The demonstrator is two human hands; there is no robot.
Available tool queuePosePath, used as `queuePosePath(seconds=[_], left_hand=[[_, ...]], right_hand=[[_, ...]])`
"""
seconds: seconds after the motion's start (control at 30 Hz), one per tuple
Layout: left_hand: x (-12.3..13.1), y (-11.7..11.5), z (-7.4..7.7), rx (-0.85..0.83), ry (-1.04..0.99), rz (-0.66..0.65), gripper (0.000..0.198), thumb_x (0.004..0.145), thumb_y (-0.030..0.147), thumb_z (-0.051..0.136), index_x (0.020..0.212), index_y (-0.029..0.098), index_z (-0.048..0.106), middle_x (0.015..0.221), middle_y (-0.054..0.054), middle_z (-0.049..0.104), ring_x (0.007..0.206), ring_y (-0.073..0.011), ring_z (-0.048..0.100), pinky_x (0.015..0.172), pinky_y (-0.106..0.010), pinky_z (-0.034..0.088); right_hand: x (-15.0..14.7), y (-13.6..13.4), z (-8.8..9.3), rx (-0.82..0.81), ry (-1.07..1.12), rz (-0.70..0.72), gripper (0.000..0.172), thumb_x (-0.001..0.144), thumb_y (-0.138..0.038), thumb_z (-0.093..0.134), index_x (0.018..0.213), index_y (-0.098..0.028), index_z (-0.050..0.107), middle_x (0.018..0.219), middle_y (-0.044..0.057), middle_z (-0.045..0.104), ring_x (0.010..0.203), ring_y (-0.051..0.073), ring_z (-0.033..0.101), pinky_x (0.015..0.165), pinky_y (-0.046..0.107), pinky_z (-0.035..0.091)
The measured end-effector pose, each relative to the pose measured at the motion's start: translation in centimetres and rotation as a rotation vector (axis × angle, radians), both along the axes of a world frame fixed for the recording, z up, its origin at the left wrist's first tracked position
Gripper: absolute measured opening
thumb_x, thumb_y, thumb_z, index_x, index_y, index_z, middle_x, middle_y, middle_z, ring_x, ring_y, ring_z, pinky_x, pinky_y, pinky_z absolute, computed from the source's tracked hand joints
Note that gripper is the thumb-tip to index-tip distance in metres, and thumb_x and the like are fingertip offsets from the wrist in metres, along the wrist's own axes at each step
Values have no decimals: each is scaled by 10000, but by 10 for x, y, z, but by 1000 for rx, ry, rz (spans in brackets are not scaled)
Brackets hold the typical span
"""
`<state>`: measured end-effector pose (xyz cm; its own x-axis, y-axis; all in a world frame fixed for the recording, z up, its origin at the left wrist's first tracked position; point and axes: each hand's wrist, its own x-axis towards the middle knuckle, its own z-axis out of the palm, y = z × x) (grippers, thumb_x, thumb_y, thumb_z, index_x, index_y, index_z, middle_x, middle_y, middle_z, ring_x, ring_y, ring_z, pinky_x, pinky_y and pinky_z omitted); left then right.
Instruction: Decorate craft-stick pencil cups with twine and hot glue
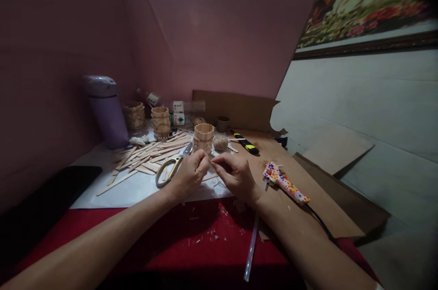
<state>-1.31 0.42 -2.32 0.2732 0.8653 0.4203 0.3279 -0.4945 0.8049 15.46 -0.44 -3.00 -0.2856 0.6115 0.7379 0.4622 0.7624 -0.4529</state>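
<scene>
My left hand (189,175) and my right hand (235,176) meet over the white sheet (112,194), fingers pinched together on a thin strand of twine between them. Just behind them stands a small cup made of popsicle sticks (203,138). A ball of twine (221,144) lies right of that cup. Yellow-handled scissors (173,166) rest beside my left hand. A pile of loose popsicle sticks (147,157) spreads to the left.
A colourful glue gun (285,182) lies on cardboard (308,189) at the right, a glue stick (251,246) in front. A yellow-black cutter (245,141), two more stick cups (160,121), a purple flask (106,112) and a black phone (51,194) sit around.
</scene>
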Motion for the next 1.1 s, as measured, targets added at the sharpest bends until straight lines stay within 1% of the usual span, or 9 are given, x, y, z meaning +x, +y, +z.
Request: queuePosePath(seconds=[0.07, 0.23, 0.33, 0.43, 0.53, 0.67, 0.8, 0.93, 1.1], left_hand=[[2, 0, -3, -43, -35, 15, 303, 875, 398, 408, 625, 236, 355, 525, 60, 367, 485, -107, 363, 475, -234, 283], [4, -1, -4, -112, -55, 42, 377, 884, 450, 409, 581, 229, 367, 478, 46, 418, 448, -101, 390, 467, -235, 290], [2, -1, -3, -109, -41, 51, 412, 899, 483, 398, 574, 231, 374, 449, 42, 425, 427, -103, 386, 465, -243, 286], [1, 0, -1, -89, -16, 28, 404, 906, 479, 385, 587, 232, 405, 460, 24, 472, 450, -117, 431, 504, -257, 337], [0, -1, 1, -48, 21, 4, 363, 905, 454, 383, 624, 230, 436, 515, 6, 517, 504, -135, 471, 552, -276, 373], [0, -2, 2, -35, 38, 2, 336, 908, 444, 369, 648, 237, 419, 544, 14, 497, 520, -139, 459, 549, -282, 364], [1, -3, 1, -64, 25, 38, 357, 909, 460, 345, 620, 250, 362, 495, 33, 440, 459, -125, 415, 499, -274, 327], [2, -3, -2, -84, 32, 76, 383, 918, 482, 319, 613, 254, 355, 437, 36, 440, 394, -122, 418, 467, -272, 320], [2, -3, -1, -91, -8, 63, 401, 911, 508, 336, 600, 256, 365, 405, 32, 463, 361, -120, 441, 452, -265, 350]], right_hand=[[0, -1, -1, 10, -11, 13, 124, 902, -229, 573, 851, -202, 683, 708, 31, 661, 597, 144, 547, 590, 271, 428], [1, 0, -2, 58, -6, 42, 139, 889, -161, 551, 883, -196, 686, 763, 49, 701, 654, 154, 613, 618, 270, 467], [2, 0, -2, 83, -17, 32, 154, 876, -134, 546, 892, -197, 686, 764, 44, 705, 654, 149, 628, 613, 261, 475], [2, 1, -1, 109, -18, -2, 137, 892, -152, 553, 868, -190, 683, 723, 36, 697, 621, 142, 621, 594, 250, 466], [2, 1, 0, 118, -24, -22, 131, 909, -169, 562, 862, -178, 684, 721, 43, 705, 627, 146, 634, 610, 250, 472], [2, 1, 0, 115, -31, -18, 125, 911, -161, 565, 871, -163, 683, 736, 55, 712, 641, 150, 644, 618, 247, 476], [3, -1, 1, 141, -35, 12, 130, 892, -122, 559, 887, -160, 683, 719, 41, 684, 606, 133, 600, 583, 235, 450], [2, -2, 3, 161, -26, 36, 141, 885, -103, 557, 892, -162, 685, 686, 19, 639, 572, 118, 543, 551, 228, 417], [0, -2, 2, 140, 11, 41, 126, 892, -114, 567, 876, -160, 684, 667, 13, 625, 569, 119, 545, 557, 227, 428]])
